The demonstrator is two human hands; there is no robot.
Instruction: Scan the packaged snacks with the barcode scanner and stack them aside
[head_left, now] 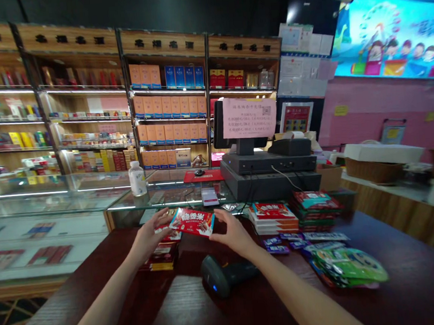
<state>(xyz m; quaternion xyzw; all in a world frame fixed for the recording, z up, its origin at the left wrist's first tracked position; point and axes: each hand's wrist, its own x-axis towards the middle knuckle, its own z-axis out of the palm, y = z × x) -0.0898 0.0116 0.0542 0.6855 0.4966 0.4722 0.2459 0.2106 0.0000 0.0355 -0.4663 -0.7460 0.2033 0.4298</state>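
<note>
Both hands on one item: left hand (151, 235) takes the left short end of the red snack packet (192, 221), right hand (232, 234) takes the right short end. Hands are apart, one packet length between them, each clamped on an edge.

- Packet is in the air above the dark wooden counter (417, 277), just in front of the glass display case (54, 195). It is printed face up, slightly tilted, right end lower.
- An end-to-end grip likely keeps the floppy wrapper stretched flat and the print uncovered. Fingers sit on the margins only.
- Handheld scanner (220, 277) lies on its side on the counter, below the packet and close to the right wrist. Blue light is on and neither hand touches it.
- A low stack of similar packets (164, 254) sits directly under the left hand. Contact can't be confirmed.
- Sorted piles are to the right, by kind: red-and-white stack (274, 217), taller mixed stack (316, 206), loose purple sachets (279, 244), green pouches (347, 265). All lie inside an arm's sweep.
- Till terminal (268, 171) stands behind, its screen side covered by a pink notice (249, 117).

Pose: both forearms extended forward and converging, elbows low, wrists roughly level, palms turned inward toward each other. Right thumb on top of the packet edge; left thumb is hidden.
</note>
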